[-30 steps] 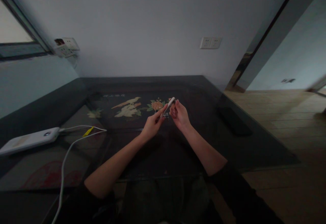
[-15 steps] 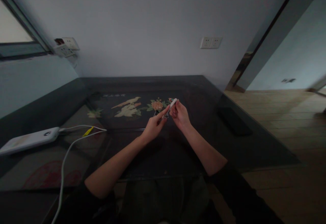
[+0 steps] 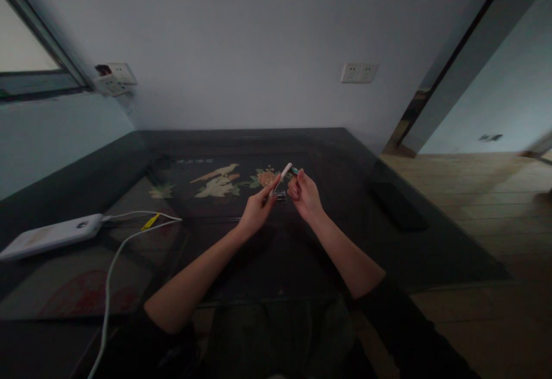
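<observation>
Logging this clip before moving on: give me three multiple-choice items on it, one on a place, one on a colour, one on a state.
1. Where does the power bank lie?
A. at the table's left edge
B. on the floor
C. beside the right hand

2. What colour is the stick in the left hand?
A. red
B. white
C. black

3. How do the hands stand?
A. flat on the table
B. apart at the table's sides
C. raised close together, each pinching something small

Key:
1 A: the power bank rests at the left of the table, its cable trailing toward the person.
2 B: the stick shows pale white above the left hand.
3 C: the left hand and the right hand meet over the table's flower inlay.
</observation>
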`<state>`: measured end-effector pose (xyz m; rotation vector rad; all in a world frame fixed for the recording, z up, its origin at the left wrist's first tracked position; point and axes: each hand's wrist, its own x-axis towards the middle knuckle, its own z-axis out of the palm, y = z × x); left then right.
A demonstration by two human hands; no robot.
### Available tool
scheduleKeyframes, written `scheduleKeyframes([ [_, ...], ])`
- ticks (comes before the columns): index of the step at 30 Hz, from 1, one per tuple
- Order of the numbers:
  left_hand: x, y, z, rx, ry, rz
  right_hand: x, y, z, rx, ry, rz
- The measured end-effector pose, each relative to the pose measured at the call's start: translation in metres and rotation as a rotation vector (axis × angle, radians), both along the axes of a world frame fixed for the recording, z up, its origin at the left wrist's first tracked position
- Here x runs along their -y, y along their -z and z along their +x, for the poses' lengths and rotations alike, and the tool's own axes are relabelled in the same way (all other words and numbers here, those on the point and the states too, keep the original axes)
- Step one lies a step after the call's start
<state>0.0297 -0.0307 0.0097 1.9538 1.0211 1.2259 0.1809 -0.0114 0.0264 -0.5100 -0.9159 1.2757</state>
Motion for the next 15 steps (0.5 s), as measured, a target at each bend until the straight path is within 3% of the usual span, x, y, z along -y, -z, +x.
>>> scheduleKeyframes([
  [8,0.0066,-0.0012,0.0038,-0.029,0.092,0.008,-0.0030,0.0027,0.0014,0.020,0.023,0.007],
  [15,0.0019,-0.0019,0.0009,-0.009,0.070,0.002,-0.0027,0.0039,0.0000,0.069,0.040,-0.013],
])
